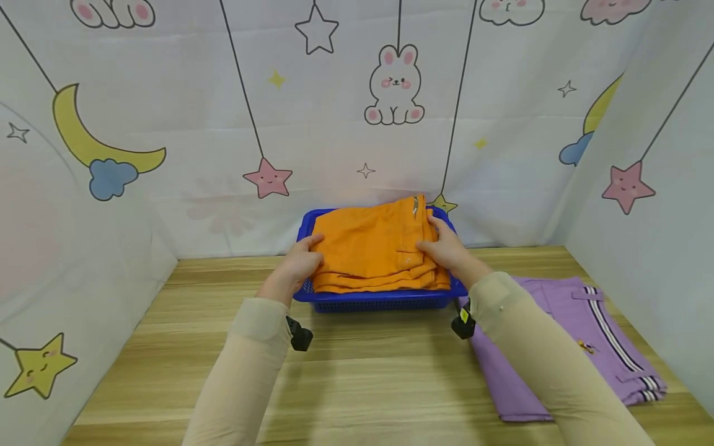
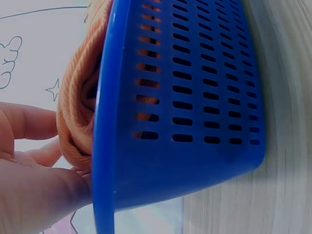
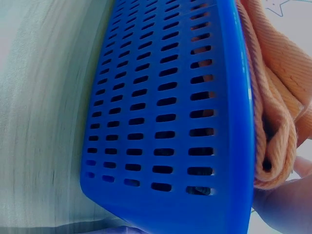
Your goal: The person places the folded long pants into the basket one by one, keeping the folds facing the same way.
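Between our two hands sits a blue plastic rectangular basket with slotted walls (image 1: 385,305), and inside it lies an orange woven-cloth garment folded into a flat rectangle (image 1: 362,241), its layers rising above the rim. Our left hand (image 1: 298,263) grips the garment's left end, thumb and fingers against the folded edge just above the rim; our right hand (image 1: 449,248) holds the opposite end, its thumb on the top layer and fingers toward the far side. Whether the layers between our hands belong to one garment or several, we cannot tell. We judge the step in hand to be settling the folded orange cloth into the basket and squaring its ends. The next move seems to call for easing both ends down evenly inside the rim, then loosening both hands together so that the top fold does not drag. Beyond our right hand, partly hidden by that forearm, a folded purple garment with a black-and-white stripe (image 1: 580,325) lies on the wood-grain tabletop (image 1: 195,347); taking it up next would need the right hand free, in our judgement.
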Motion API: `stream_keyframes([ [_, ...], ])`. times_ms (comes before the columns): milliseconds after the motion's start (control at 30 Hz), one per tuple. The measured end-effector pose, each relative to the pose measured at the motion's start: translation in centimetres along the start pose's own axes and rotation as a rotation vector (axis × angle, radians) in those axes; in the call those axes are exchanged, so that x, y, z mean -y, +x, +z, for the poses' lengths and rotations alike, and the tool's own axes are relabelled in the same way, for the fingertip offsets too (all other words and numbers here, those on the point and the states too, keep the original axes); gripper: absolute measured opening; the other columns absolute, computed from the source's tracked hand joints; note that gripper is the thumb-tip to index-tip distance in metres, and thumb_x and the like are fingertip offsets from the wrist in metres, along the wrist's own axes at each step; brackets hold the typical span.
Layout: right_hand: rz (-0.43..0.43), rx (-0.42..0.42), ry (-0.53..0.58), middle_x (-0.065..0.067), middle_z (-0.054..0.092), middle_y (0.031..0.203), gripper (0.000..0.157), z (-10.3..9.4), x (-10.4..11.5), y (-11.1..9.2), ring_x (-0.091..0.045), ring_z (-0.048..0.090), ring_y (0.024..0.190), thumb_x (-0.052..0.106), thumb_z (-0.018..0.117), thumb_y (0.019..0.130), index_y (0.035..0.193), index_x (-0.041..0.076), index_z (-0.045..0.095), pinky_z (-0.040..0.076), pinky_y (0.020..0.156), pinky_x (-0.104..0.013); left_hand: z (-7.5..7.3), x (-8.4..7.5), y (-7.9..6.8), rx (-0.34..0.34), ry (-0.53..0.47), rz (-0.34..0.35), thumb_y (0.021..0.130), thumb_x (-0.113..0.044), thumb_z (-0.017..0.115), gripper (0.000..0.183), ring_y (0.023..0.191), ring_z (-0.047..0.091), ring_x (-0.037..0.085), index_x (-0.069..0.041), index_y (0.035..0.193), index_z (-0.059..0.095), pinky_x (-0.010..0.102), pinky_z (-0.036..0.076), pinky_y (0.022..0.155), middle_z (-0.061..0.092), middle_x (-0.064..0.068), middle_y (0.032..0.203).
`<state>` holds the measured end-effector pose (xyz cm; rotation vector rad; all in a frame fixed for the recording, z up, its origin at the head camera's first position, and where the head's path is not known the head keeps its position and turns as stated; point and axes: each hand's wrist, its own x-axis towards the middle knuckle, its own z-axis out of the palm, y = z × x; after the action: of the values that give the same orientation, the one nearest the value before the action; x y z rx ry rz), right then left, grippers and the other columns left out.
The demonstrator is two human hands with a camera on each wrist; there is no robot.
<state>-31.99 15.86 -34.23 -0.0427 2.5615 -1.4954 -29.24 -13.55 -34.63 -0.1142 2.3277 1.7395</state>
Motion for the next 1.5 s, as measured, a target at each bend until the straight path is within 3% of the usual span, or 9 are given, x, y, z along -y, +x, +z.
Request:
stream_keyframes([
  [167, -0.002, 0.003, -0.084, -0.017, 0.013, 0.157, 0.077, 0.1, -0.4, 0.0, -0.034, 0.017, 0.143, 0.016, 0.056, 0.092, 0.153, 0.012, 0.01, 0.018, 0.117, -0.047, 0.1, 0.1, 0.0, 0.003, 0.046, -0.025, 0.086, 0.005, 0.04, 0.068, 0.131, 0.026, 0.027, -0.012, 0.15, 0.025, 0.039, 0.027, 0.11, 0.015, 0.012, 0.157],
  [467, 0.01, 0.032, -0.179, -0.019, 0.01, 0.157, 0.081, 0.2, -1.2, 0.2, -0.037, 0.014, 0.144, 0.015, 0.057, 0.091, 0.153, 0.01, 0.006, 0.016, 0.117, -0.049, 0.0, 0.1, -0.2, 0.042, 0.129, -0.038, 0.083, 0.005, 0.04, 0.072, 0.13, 0.025, 0.025, -0.009, 0.151, 0.021, 0.035, 0.026, 0.101, 0.015, 0.014, 0.157],
  [867, 0.031, 0.062, -0.202, -0.02, 0.01, 0.157, 0.081, 0.5, -1.4, -0.1, -0.037, 0.014, 0.143, 0.012, 0.056, 0.091, 0.152, 0.008, 0.004, 0.015, 0.117, -0.049, 0.1, 0.3, 0.0, 0.076, 0.189, -0.034, 0.084, 0.005, 0.037, 0.071, 0.143, 0.015, 0.025, -0.006, 0.151, 0.018, 0.04, 0.019, 0.116, 0.015, 0.016, 0.157],
  [1167, 0.038, 0.074, -0.23, -0.022, 0.012, 0.156, 0.088, 0.6, -1.7, -0.3, -0.038, 0.017, 0.142, 0.009, 0.062, 0.087, 0.152, 0.007, 0.003, 0.018, 0.116, -0.05, 0.1, 0.4, -0.2, 0.082, 0.249, -0.028, 0.086, 0.003, 0.037, 0.068, 0.143, 0.015, 0.027, -0.004, 0.151, 0.017, 0.039, 0.024, 0.111, 0.014, 0.017, 0.157],
  [1500, 0.037, 0.078, -0.251, -0.021, 0.013, 0.156, 0.088, 0.7, -1.4, -0.6, -0.038, 0.017, 0.143, 0.011, 0.063, 0.086, 0.152, 0.006, 0.004, 0.017, 0.116, -0.05, 0.3, 0.2, -0.8, 0.062, 0.269, -0.01, 0.086, 0.004, 0.038, 0.068, 0.145, 0.013, 0.028, -0.002, 0.15, 0.017, 0.042, 0.021, 0.115, 0.017, 0.016, 0.157],
])
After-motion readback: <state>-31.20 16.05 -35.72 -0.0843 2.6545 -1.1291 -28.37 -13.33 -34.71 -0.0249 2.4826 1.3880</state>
